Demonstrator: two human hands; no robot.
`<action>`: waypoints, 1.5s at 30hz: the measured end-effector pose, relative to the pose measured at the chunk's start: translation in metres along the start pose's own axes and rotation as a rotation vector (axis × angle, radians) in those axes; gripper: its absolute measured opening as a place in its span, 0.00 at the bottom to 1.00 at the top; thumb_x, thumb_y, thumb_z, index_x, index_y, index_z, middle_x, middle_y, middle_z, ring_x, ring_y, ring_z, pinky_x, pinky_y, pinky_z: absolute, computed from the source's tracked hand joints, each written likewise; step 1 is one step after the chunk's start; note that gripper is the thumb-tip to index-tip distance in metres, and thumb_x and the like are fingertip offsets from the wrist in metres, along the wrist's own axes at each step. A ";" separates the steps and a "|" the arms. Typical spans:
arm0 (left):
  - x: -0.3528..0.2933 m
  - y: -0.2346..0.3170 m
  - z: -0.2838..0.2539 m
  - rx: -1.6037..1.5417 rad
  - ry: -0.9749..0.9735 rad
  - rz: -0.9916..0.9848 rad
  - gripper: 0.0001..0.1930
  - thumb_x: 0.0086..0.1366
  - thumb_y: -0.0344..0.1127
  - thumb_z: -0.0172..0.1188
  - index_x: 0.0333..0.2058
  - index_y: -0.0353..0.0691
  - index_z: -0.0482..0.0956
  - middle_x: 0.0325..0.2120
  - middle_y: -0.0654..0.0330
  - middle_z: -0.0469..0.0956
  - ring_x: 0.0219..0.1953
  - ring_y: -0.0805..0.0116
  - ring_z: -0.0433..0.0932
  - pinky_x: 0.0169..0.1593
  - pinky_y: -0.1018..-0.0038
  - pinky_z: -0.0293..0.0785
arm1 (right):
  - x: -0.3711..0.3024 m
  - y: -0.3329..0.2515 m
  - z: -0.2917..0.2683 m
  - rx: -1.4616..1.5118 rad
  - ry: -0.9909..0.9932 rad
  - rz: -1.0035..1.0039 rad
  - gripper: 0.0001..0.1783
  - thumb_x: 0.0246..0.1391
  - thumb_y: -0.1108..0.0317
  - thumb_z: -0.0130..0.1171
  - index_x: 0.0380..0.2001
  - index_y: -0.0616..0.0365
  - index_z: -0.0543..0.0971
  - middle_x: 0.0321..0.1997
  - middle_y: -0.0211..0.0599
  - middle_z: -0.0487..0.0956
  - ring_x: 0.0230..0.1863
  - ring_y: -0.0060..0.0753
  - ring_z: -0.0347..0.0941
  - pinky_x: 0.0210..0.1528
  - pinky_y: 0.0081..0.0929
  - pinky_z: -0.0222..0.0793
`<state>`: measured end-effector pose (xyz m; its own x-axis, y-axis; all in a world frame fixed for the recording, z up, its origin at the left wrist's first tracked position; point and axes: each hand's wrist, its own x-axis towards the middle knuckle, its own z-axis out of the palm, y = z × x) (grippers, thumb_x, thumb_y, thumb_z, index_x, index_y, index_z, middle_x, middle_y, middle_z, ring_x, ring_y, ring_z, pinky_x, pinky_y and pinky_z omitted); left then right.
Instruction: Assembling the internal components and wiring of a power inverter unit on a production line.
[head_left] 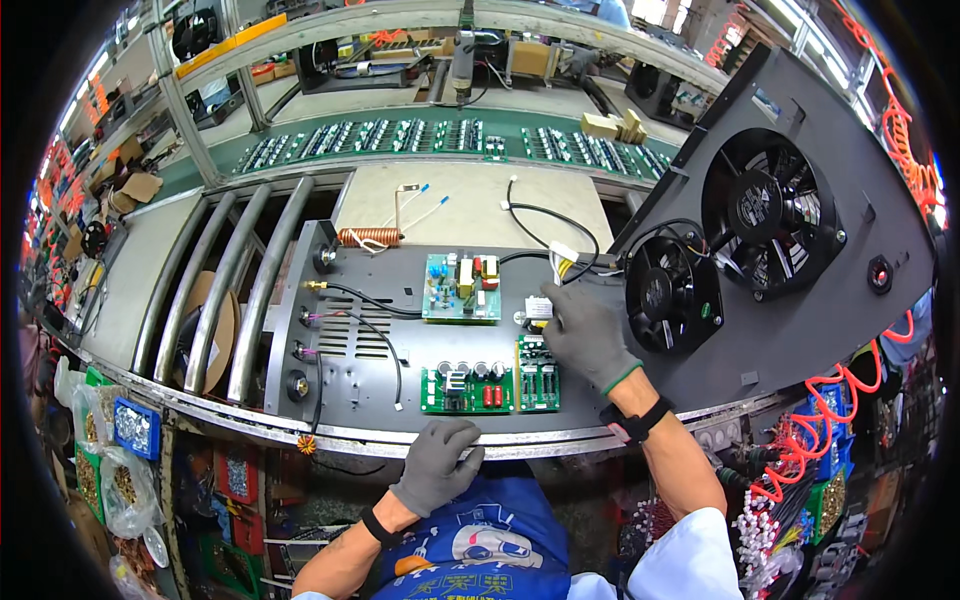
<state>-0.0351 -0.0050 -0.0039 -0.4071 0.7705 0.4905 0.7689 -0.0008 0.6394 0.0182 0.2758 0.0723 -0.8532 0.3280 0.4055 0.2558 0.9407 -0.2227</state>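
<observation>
The white connector (563, 252) sits at the right hand's (594, 338) eleven o'clock, its grip unclear; the left hand (438, 468), fingers loosely parted, is at the green board's (467, 398) seven o'clock.

Chassis plate (445, 342), centre of the frame. On it: circuit board (461, 288), toward the back; second circuit board (490, 390), at the front. Right hand (590, 338), just right of both boards (left hand (438, 467) near the plate's front edge, lower centre). Rollers (270, 290), left of plate. Panel (850, 150) bearing two fans (758, 208), right. Wire coil (368, 237), behind plate. Row of small boards (390, 136), top centre.
</observation>
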 end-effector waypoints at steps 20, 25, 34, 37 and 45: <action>0.126 0.040 -0.065 -0.114 -0.379 0.162 0.17 0.59 0.35 0.65 0.46 0.37 0.77 0.39 0.48 0.77 0.41 0.53 0.78 0.44 0.64 0.75 | -0.068 -0.027 -0.052 0.534 -0.069 0.373 0.22 0.52 0.72 0.58 0.52 0.61 0.76 0.37 0.47 0.82 0.36 0.46 0.80 0.41 0.37 0.74; 0.205 0.007 -0.039 0.009 -0.644 0.166 0.27 0.61 0.39 0.60 0.58 0.38 0.70 0.42 0.45 0.77 0.42 0.52 0.79 0.48 0.61 0.74 | -0.062 -0.034 -0.054 0.558 -0.030 0.290 0.23 0.51 0.71 0.60 0.52 0.61 0.76 0.39 0.48 0.82 0.35 0.43 0.80 0.41 0.34 0.74; 0.248 -0.013 0.016 -0.091 -0.970 0.157 0.28 0.57 0.39 0.62 0.57 0.37 0.71 0.44 0.46 0.77 0.43 0.55 0.78 0.50 0.65 0.74 | -0.043 -0.013 -0.049 0.092 0.320 0.042 0.10 0.55 0.63 0.64 0.37 0.55 0.80 0.26 0.43 0.80 0.25 0.44 0.77 0.26 0.36 0.70; 0.251 -0.013 0.024 -0.065 -1.052 0.056 0.23 0.55 0.41 0.64 0.45 0.33 0.75 0.38 0.50 0.79 0.40 0.61 0.77 0.45 0.67 0.73 | -0.035 -0.001 -0.041 0.162 0.354 0.187 0.10 0.55 0.62 0.64 0.34 0.56 0.79 0.26 0.44 0.79 0.26 0.46 0.77 0.27 0.38 0.70; 0.257 -0.029 0.025 -0.155 -0.912 -0.264 0.14 0.62 0.42 0.61 0.36 0.35 0.79 0.27 0.60 0.80 0.32 0.74 0.76 0.40 0.71 0.72 | -0.047 0.018 -0.017 0.326 0.161 0.203 0.11 0.57 0.62 0.61 0.40 0.55 0.80 0.31 0.46 0.80 0.32 0.51 0.78 0.32 0.40 0.72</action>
<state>-0.1495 0.2086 0.0887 0.0324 0.9572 -0.2875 0.6070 0.2097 0.7665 0.0702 0.2787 0.0644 -0.7118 0.5379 0.4517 0.2324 0.7872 -0.5712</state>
